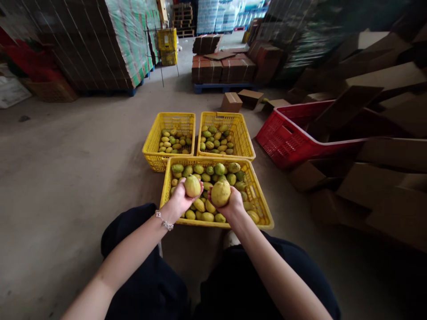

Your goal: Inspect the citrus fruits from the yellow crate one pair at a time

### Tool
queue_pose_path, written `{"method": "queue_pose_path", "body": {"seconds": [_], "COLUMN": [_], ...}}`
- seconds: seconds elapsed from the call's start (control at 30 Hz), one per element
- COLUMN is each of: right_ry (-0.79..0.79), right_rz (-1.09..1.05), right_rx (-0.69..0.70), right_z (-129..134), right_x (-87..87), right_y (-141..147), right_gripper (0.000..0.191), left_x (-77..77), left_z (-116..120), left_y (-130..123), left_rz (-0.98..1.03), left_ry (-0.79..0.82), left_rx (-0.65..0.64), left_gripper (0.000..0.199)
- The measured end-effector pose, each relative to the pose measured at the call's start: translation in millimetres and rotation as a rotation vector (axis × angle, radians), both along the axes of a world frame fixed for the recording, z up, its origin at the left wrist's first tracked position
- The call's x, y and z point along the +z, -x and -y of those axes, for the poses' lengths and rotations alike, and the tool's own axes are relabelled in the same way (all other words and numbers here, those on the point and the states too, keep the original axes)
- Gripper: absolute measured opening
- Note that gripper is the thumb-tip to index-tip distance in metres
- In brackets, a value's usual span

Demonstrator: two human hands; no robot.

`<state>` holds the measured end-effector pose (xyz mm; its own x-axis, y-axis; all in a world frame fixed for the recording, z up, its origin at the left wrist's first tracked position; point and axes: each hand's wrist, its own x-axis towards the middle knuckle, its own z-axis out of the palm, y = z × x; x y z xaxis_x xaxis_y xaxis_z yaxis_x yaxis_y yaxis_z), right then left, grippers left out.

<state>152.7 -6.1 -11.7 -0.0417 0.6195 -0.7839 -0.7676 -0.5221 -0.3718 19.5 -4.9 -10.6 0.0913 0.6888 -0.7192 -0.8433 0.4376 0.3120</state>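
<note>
My left hand (pixel 182 197), with a bracelet at its wrist, holds a round yellow-green fruit (pixel 192 186). A larger, paler yellow fruit (pixel 220 194) rests in my right hand (pixel 234 202), whose fingers curl around its underside. Both hands are side by side above the front yellow crate (pixel 267 213), which holds many green and yellow fruits. Behind it stand a left yellow crate (pixel 150 144) and a right yellow crate (pixel 247 140), each partly filled with smaller-looking green and yellow fruits.
A red crate (pixel 283 142) with cardboard in it stands at the right, among piled cardboard boxes (pixel 376 182). Two small cartons lie behind the crates, before a blue pallet (pixel 223 87) of stacked cardboard. Wrapped stacks rise at the back left. My knees flank the front crate's near side.
</note>
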Motion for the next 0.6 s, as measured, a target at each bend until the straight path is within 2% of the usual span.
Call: {"method": "queue_pose_path", "body": {"seconds": [0.1, 0.27, 0.43, 0.6], "right_ry": [-0.030, -0.095, -0.058, -0.024], "right_rz": [-0.017, -0.010, -0.008, -0.009], "right_rx": [0.043, -0.009, 0.018, 0.036], "right_z": [0, -2, -3, -2], "right_x": [-3.4, -13.5, -17.6, -12.0], "right_y": [0, -4, -6, -3], "right_gripper": [0.027, 0.019, 0.020, 0.024], "left_x": [0.3, 7.0, 5.5, -0.6], "left_z": [1, -1, 1, 1], "left_y": [-1, 2, 4, 1], "left_rz": [-0.005, -0.014, 0.077, 0.032], "left_ry": [-0.013, -0.018, -0.013, -0.008], "left_rx": [0.007, 0.067, -0.027, -0.050], "left_gripper": [0.016, 0.017, 0.026, 0.027]}}
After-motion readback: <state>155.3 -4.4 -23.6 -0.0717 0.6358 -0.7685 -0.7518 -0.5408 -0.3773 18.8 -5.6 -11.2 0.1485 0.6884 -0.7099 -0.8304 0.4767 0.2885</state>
